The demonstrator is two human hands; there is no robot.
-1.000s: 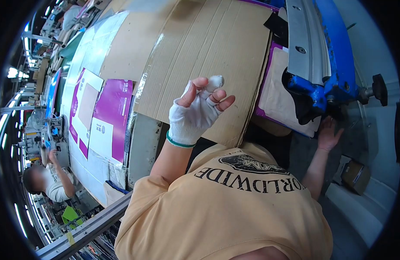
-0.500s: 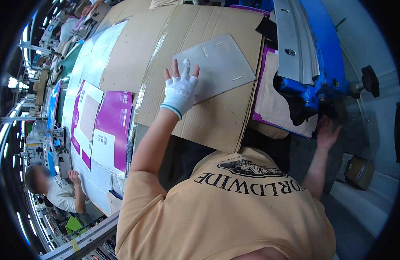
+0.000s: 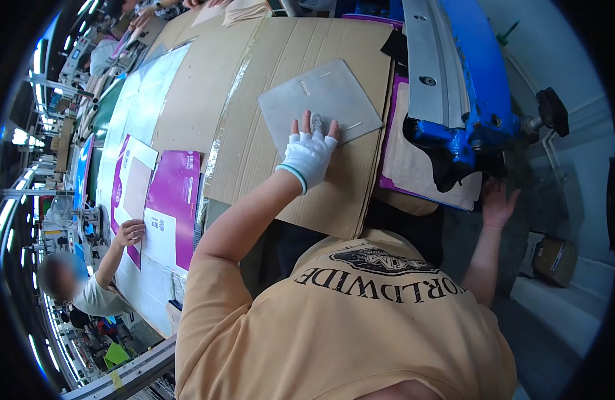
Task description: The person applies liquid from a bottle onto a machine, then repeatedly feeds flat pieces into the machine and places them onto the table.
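My left hand (image 3: pixel 311 157) wears a white glove with bare fingertips. Its fingers are stretched out over the lower edge of a thin grey plate (image 3: pixel 347 90) with narrow slots, which lies at an angle on a cardboard sheet (image 3: pixel 254 167). My right hand (image 3: pixel 499 207) is bare, with thumb and fingers apart, below the blue and grey machine (image 3: pixel 481 73). It is close to the corner of a stack of beige pieces (image 3: pixel 421 143) on a purple sheet (image 3: pixel 387 181). I see nothing held in it, though the machine's dark underside is close to its fingertips.
A co-worker's hand (image 3: pixel 129 232) rests on a purple and white printed sheet (image 3: pixel 124 167) at the left; another purple printed sheet (image 3: pixel 177 180) lies beside it. Beige pieces (image 3: pixel 244 12) are piled at the far end, near other people's hands (image 3: pixel 147 15). A black knob (image 3: pixel 553 112) juts from the machine.
My left hand has moved right and nearer to me along the plate's edge. The co-worker has reached onto the printed sheet, and other hands have appeared at the far end. My right hand has barely moved.
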